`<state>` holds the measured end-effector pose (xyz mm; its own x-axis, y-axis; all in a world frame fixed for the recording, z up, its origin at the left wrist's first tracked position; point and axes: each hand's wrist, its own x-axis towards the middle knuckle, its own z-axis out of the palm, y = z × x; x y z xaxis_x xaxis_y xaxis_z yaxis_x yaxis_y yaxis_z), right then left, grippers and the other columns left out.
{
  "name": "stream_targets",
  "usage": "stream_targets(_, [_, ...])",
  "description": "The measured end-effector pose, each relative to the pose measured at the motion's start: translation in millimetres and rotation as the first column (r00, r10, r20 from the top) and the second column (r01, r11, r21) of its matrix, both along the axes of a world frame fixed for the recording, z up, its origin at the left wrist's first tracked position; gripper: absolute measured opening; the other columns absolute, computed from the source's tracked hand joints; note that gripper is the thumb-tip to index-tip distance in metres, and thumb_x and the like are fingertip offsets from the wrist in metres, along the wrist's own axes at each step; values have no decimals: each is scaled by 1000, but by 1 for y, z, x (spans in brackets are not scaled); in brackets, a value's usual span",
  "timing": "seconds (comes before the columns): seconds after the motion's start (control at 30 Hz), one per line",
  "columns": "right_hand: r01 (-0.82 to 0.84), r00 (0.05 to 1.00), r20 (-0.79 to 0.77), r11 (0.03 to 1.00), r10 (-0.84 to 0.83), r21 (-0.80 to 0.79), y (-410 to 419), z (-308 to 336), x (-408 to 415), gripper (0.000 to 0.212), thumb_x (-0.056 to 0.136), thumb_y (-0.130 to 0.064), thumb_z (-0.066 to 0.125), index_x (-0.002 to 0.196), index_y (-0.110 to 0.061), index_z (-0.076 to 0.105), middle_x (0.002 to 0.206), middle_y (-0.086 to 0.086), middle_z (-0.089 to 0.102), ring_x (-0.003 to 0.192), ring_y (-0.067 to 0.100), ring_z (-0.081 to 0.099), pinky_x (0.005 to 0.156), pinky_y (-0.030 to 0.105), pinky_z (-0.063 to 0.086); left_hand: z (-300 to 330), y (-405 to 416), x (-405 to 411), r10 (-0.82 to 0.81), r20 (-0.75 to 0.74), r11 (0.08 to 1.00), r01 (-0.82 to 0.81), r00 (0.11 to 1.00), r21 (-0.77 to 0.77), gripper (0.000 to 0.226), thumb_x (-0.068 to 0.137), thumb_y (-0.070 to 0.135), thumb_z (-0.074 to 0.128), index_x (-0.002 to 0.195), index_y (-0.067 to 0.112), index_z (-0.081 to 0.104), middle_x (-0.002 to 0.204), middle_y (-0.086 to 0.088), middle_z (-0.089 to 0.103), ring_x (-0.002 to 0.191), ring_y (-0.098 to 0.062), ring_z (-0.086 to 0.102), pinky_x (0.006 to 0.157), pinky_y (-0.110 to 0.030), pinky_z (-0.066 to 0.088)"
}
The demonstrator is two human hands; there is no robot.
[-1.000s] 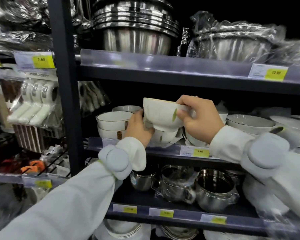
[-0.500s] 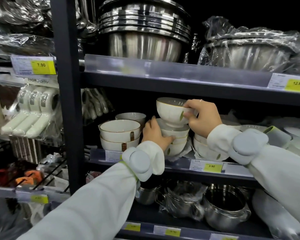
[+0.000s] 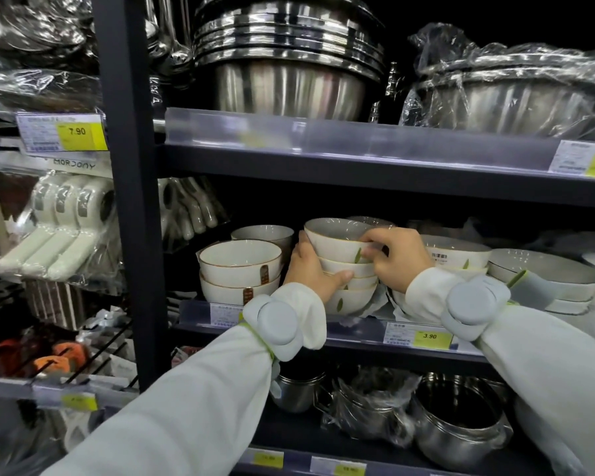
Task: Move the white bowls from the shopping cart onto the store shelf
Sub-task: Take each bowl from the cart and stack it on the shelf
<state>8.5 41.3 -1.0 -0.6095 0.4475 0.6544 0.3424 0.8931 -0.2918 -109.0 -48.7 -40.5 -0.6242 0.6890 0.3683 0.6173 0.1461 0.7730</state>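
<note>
A white bowl with a green leaf mark (image 3: pixel 334 238) sits on top of a stack of like bowls (image 3: pixel 352 293) on the middle store shelf (image 3: pixel 358 333). My right hand (image 3: pixel 395 261) pinches the top bowl's right rim. My left hand (image 3: pixel 310 269) holds the left side of the stack, thumb curled across the lower bowls. The shopping cart is out of view.
Two gold-rimmed white bowls (image 3: pixel 239 269) stand stacked just left of the hands, wider white bowls (image 3: pixel 543 276) to the right. Steel bowls (image 3: pixel 289 60) fill the shelf above, steel pots (image 3: pixel 457 424) the shelf below. A dark upright post (image 3: pixel 131 201) bounds the bay's left side.
The leaf-marked bowl has come down from mid-air onto the stack. My left hand has shifted from the stack's front to its left side.
</note>
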Motion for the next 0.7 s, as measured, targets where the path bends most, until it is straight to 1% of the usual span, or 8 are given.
stream_targets(0.1, [-24,1000,3,1000,24,-1,1,-3,-2,16,80,-7,59,90,-13,69,89,9,71,88,25,61,78,31,48,0,2,-3,5,7,1000,-5,1000,-6,105,75,35,73,148,11,2,151,-11,28,138,-26,32,110,-33,31])
stream_targets(0.2, [-48,998,27,998,49,-31,0,-1,-4,17,81,-8,58,93,-13,69,94,8,71,92,25,62,83,36,50,0,2,-6,16,23,1000,-16,1000,-17,108,75,35,74,148,11,-1,149,-12,33,137,-27,35,110,-34,33])
stream_targets(0.33, [-70,996,52,996,72,-52,0,-1,-1,19,82,-7,57,96,-12,69,97,9,71,93,24,61,84,34,49,1,3,-7,5,26,999,-4,1000,-36,113,75,36,74,149,10,-8,151,-12,30,138,-27,33,112,-36,32])
stream_targets(0.47, [-89,993,66,993,94,-76,1,-1,0,18,84,-8,56,96,-12,68,97,9,70,93,25,61,86,38,49,1,3,-6,10,22,1000,-10,1000,-22,113,74,33,75,148,11,-8,149,-11,33,137,-27,35,109,-33,34])
stream_targets(0.7, [-97,989,104,991,107,-91,3,3,-3,18,86,-10,54,97,-15,68,97,7,70,95,24,61,88,38,49,3,2,-5,23,33,1000,-22,999,-12,117,71,31,77,149,12,-8,150,-9,32,138,-26,34,110,-34,33])
